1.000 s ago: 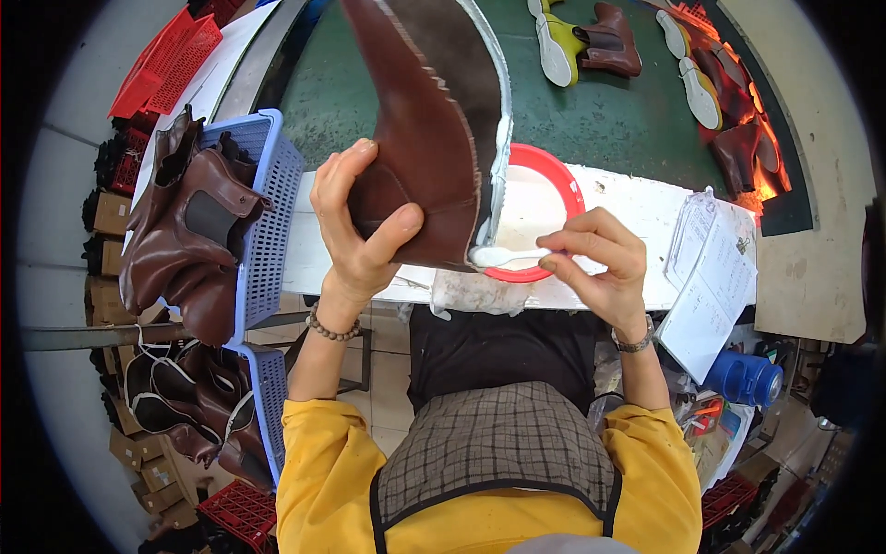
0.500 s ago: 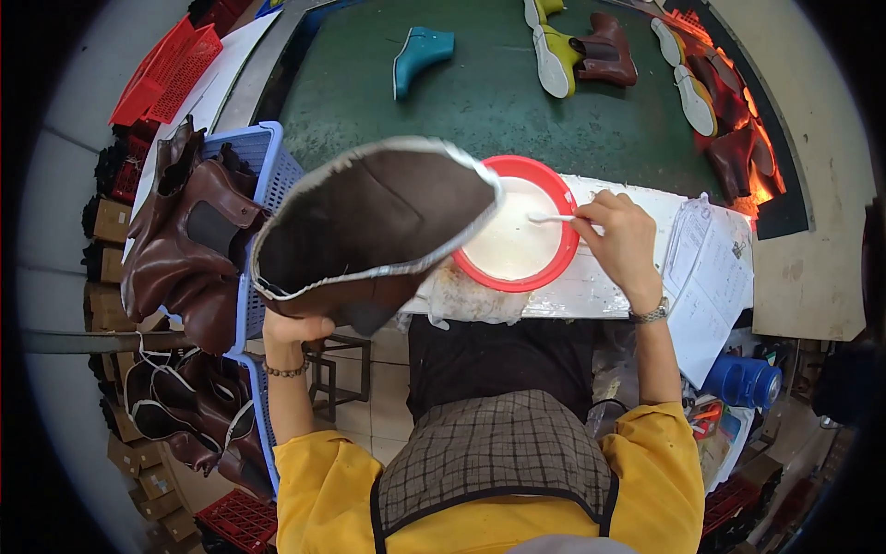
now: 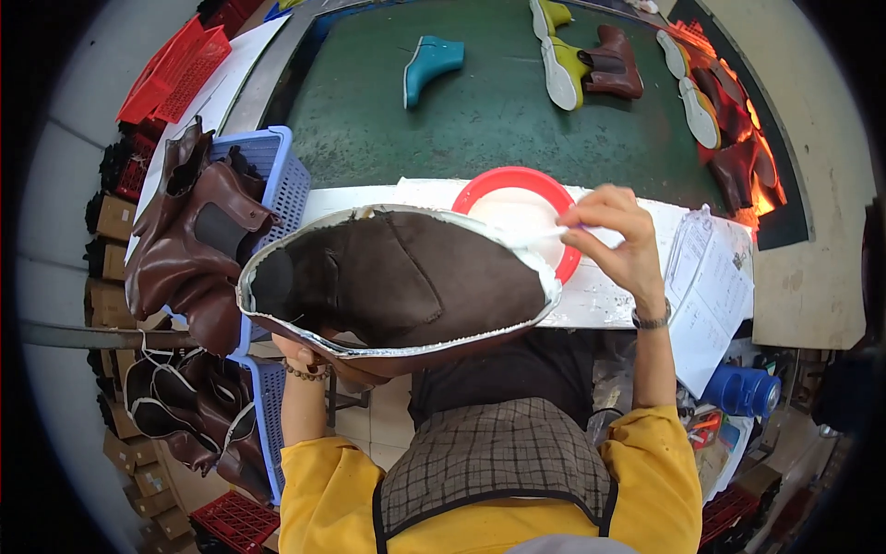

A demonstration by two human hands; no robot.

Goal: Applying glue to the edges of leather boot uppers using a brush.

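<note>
A dark brown leather boot upper [image 3: 397,277], without a sole, is tilted so its open bottom faces up, showing a pale, frayed edge. My left hand [image 3: 300,355] is closed around it from underneath, most of the fingers hidden. Pinched in my right hand [image 3: 618,231] is a small white brush [image 3: 535,236], whose head meets the upper's far right rim. Behind the upper stands a red bowl [image 3: 494,175] of milky white liquid [image 3: 512,210], partly covered by it.
Blue baskets [image 3: 284,152] of brown uppers [image 3: 203,240] stand at left. Beyond the white board [image 3: 600,291] is a green belt [image 3: 369,120] carrying a teal boot [image 3: 432,66] and other boots, near a glowing orange heater [image 3: 761,166]. Papers [image 3: 706,286] and a blue jug [image 3: 741,391] are right.
The boot upper has swung right and toward me, its open bottom turned more fully upward. My right hand has lifted the brush from the bowl to the upper's rim.
</note>
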